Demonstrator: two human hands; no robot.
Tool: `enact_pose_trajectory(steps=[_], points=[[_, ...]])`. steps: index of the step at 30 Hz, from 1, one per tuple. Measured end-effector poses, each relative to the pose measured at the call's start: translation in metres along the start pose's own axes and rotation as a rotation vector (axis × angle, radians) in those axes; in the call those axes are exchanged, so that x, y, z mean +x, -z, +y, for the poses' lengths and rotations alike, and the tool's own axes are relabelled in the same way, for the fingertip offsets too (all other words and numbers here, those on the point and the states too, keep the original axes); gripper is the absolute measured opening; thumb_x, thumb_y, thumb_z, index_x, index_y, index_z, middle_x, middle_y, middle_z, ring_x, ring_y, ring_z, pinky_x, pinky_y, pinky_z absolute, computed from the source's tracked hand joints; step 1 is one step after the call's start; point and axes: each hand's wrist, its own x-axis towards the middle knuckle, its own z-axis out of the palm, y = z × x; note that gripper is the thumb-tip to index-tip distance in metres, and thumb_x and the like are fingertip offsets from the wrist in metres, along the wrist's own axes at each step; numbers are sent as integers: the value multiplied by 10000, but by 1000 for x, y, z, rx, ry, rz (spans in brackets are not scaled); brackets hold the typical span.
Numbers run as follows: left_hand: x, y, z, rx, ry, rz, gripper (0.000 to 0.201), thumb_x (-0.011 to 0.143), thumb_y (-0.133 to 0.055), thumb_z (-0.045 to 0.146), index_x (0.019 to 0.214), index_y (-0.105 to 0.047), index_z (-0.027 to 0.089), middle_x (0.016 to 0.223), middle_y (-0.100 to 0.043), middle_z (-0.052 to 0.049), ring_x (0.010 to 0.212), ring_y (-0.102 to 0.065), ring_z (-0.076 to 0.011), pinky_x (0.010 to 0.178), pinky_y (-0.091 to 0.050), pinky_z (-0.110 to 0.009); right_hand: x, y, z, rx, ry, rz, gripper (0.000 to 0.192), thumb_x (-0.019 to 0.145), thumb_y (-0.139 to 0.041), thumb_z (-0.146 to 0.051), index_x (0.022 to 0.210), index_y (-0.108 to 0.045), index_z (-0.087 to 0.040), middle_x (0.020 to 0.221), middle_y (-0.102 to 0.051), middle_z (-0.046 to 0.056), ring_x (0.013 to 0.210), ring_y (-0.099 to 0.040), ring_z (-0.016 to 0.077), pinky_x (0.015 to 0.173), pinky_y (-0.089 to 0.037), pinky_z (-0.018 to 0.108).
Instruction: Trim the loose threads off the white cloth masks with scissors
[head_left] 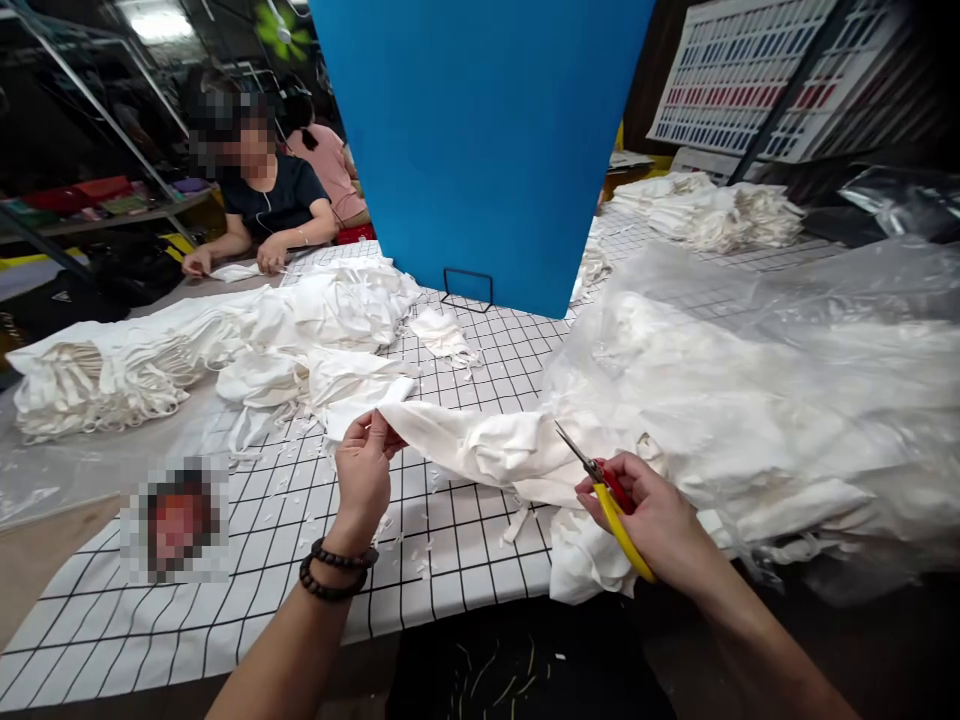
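A worker's left hand (365, 468) pinches the near end of a white fabric piece (480, 445), drawn out across a black-and-white grid tablecloth (450, 570), while the right hand (654, 515) grips yellow-handled scissors (604, 490), fingers closed round the loops and the blades angled up and to the left toward the cloth. The fabric's long axis runs almost straight from one hand to the other, left to right across the worker's front and sagging slightly in the middle; its left end is clamped between thumb and fingers, and its right end disappears under the scissor blades and into a heap of white pieces bundled in clear plastic sheeting (787, 380) on the right. The scissor tips lie at the fabric's upper right edge, so the right hand is the one nearer to the cloth's bunched middle, while the left hand holds the taut corner farther off. Whether the blades are parted or closed cannot be made out at this size. Small white offcuts (517, 522) are scattered over the tablecloth between the two hands. Beyond them lies a second pile of white pieces (300, 330), with a stacked bundle (90, 385) farther left, and a tall blue board (480, 140) stands upright at the middle of the table. At the far left edge another person (266, 190) sits bent over a small white piece.
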Motion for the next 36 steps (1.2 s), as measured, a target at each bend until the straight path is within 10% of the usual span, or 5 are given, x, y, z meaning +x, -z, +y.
enact_pose_trajectory(steps=[10, 16, 19, 24, 36], points=[[36, 50, -6, -54, 82, 336, 110, 969, -416, 176, 907, -505, 187, 837, -652, 0, 665, -655, -79, 664, -561, -242, 9, -15, -5, -138, 40, -39, 197, 757, -669, -323, 883, -541, -240, 1054, -711, 69, 874, -694, 234, 743, -557, 353], [1, 59, 1, 86, 95, 381, 328, 812, -657, 103, 1079, -488, 193, 911, -613, -20, 648, -625, -92, 602, -542, -227, 10, -25, -18, -283, 71, -92, 152, 758, -637, -275, 864, -531, -252, 825, -705, 8, 755, -669, 203, 650, -530, 303], [-40, 48, 1, 224, 65, 293, 378, 788, -722, 235, 1109, -522, 223, 904, -597, 11, 572, -568, -54, 505, -478, -155, 12, -32, -27, -326, 73, -116, 141, 756, -633, -277, 866, -546, -259, 809, -705, 2, 722, -658, 194, 615, -513, 286], [-88, 6, -13, 76, 710, -210, 268, 842, -658, 355, 988, -606, 136, 877, -660, -77, 444, -533, -74, 391, -472, -218, 11, -40, -37, -274, 152, -131, 141, 757, -644, -319, 856, -573, -248, 738, -689, 5, 645, -635, 178, 547, -490, 262], [-108, -37, -23, -402, 593, 1, 158, 843, -682, 255, 924, -631, 129, 935, -641, -37, 624, -562, -58, 499, -475, -159, -1, -33, -25, -189, 82, -193, 250, 757, -683, -421, 866, -553, -238, 779, -685, 15, 711, -654, 191, 619, -538, 283]])
